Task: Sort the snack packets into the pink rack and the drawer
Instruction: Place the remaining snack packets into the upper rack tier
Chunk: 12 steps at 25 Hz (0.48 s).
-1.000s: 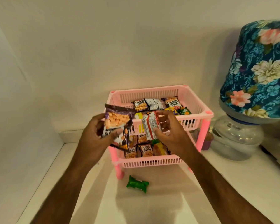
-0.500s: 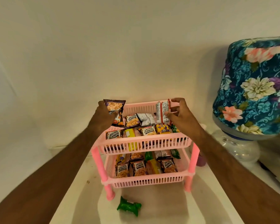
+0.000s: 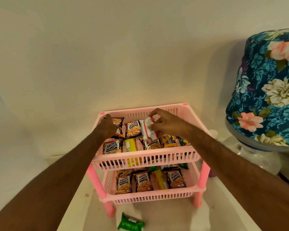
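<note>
A pink two-tier rack stands on the white counter against the wall, both tiers holding several snack packets, many marked salted peanuts. My left hand rests on a dark peanut packet at the back left of the top tier. My right hand pinches a white and red packet, tilted over the middle of the top tier. A green packet lies on the counter in front of the rack. No drawer is in view.
A water dispenser bottle under a blue floral cover stands close to the right of the rack. A small purple object sits behind the rack's right leg. The wall runs right behind the rack.
Both hands have moved from in front of the rack down into its top tier. The dark packet now lies at the back left; the white and red packet is lower, over the middle.
</note>
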Each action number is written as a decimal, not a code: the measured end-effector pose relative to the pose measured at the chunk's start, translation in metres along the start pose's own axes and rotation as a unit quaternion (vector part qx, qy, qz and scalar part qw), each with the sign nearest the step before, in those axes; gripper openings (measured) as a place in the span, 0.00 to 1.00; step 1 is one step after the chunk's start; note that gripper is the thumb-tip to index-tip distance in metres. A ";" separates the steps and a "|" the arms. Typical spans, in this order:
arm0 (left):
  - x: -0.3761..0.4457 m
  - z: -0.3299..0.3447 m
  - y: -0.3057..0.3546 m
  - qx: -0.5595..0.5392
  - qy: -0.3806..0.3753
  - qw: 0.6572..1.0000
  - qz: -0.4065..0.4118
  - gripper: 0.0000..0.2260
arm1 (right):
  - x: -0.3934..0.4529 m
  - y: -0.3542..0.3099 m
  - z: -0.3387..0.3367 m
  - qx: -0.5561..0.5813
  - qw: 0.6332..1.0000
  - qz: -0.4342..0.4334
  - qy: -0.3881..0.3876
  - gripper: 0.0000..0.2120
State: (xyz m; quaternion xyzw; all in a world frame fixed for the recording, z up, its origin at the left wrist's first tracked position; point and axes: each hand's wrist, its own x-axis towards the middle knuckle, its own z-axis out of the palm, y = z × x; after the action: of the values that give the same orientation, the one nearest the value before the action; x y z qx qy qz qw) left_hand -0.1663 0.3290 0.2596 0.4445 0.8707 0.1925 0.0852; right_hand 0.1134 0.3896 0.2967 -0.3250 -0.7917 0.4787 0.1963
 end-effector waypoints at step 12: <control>-0.001 0.000 -0.004 0.205 -0.027 0.967 0.151 0.23 | 0.024 -0.014 0.061 -0.369 0.928 -0.007 -0.055 0.25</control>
State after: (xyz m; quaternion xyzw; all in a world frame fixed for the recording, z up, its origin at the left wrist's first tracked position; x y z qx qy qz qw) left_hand -0.1685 0.3256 0.2579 0.5836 0.8119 0.0087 -0.0137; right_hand 0.0536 0.3635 0.2805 -0.3425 -0.9240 0.1685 0.0220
